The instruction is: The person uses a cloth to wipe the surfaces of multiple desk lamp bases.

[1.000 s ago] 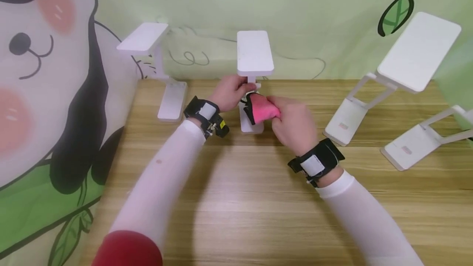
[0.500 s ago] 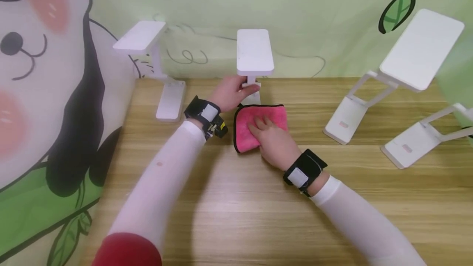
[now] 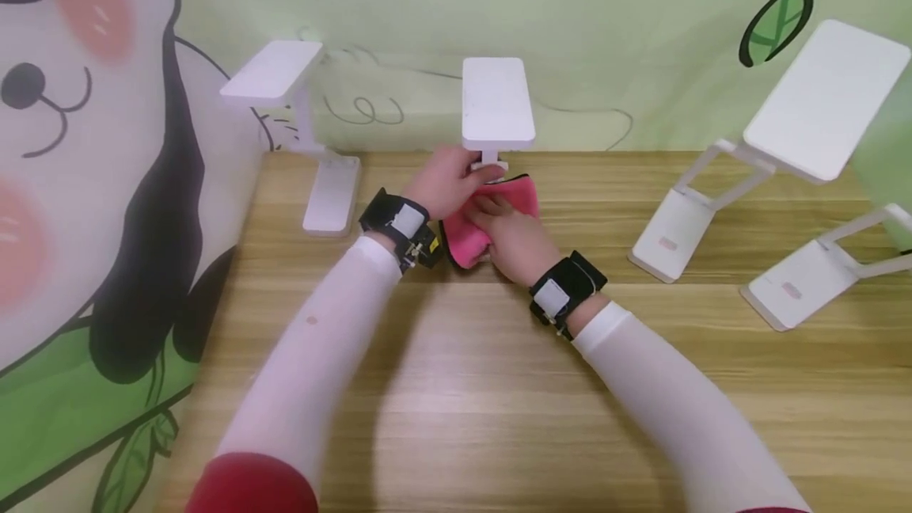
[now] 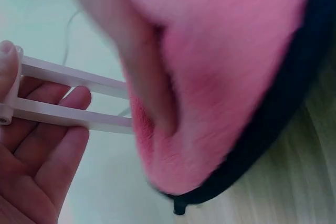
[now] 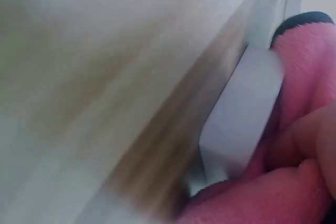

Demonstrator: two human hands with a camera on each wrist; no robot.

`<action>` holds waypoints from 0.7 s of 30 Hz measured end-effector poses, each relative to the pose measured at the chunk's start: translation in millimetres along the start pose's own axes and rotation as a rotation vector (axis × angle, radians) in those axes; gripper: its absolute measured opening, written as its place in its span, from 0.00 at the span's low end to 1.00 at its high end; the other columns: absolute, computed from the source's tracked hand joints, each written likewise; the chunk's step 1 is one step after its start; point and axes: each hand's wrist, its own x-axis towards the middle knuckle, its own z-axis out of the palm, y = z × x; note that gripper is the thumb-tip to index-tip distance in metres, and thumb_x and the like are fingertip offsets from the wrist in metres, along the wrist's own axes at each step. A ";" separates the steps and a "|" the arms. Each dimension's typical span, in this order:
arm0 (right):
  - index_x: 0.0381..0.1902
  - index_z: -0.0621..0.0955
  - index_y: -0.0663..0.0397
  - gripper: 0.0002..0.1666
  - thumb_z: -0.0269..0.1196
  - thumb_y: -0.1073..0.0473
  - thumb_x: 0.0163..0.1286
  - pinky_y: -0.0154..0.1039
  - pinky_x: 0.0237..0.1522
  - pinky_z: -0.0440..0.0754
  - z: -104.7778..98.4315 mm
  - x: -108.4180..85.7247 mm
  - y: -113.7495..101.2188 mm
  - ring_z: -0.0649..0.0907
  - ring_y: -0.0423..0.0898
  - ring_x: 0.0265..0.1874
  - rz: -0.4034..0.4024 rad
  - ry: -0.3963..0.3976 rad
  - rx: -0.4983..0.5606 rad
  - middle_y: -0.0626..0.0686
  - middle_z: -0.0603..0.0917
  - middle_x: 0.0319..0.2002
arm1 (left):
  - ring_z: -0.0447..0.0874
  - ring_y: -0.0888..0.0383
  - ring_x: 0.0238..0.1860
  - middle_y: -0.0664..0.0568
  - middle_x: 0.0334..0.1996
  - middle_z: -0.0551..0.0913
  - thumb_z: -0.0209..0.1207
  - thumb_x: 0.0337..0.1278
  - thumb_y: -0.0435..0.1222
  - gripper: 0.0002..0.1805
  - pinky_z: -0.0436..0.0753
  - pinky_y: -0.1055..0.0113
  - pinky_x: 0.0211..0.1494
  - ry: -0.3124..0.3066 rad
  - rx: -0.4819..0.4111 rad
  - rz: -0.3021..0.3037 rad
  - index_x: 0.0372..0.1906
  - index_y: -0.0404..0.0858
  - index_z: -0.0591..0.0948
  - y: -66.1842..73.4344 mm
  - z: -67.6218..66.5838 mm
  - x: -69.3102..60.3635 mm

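Note:
A white folding phone stand (image 3: 497, 99) stands upright near the wall, its flat plate on top. My left hand (image 3: 449, 184) grips the stand at the hinge below the plate; in the left wrist view its fingers lie behind the two thin arms (image 4: 73, 116). My right hand (image 3: 518, 240) holds a pink cloth (image 3: 523, 195) with dark edging against the stand's base, fingers pressed into the folds. The cloth covers most of the base in the head view. In the right wrist view one end of the base (image 5: 241, 108) shows beside the bunched cloth.
Another white stand (image 3: 332, 195) is at the left. Two more, one tall stand (image 3: 670, 236) and one partly cut off stand (image 3: 801, 283), are at the right. The wooden table (image 3: 456, 402) meets a painted wall (image 3: 399, 6) behind.
The pink cloth, bunched in my right hand at first, was spread over the base, then moved slightly back and folded around it. My left hand has kept its grip on the stand.

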 end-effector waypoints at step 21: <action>0.72 0.81 0.54 0.30 0.62 0.70 0.72 0.55 0.51 0.88 6.7 -28.2 -46.2 0.77 0.66 0.69 0.006 -0.055 -0.125 0.63 0.80 0.69 | 0.79 0.52 0.40 0.46 0.43 0.88 0.62 0.79 0.44 0.16 0.76 0.62 0.43 0.050 -0.001 -0.042 0.59 0.38 0.84 1.0 6.5 -2.3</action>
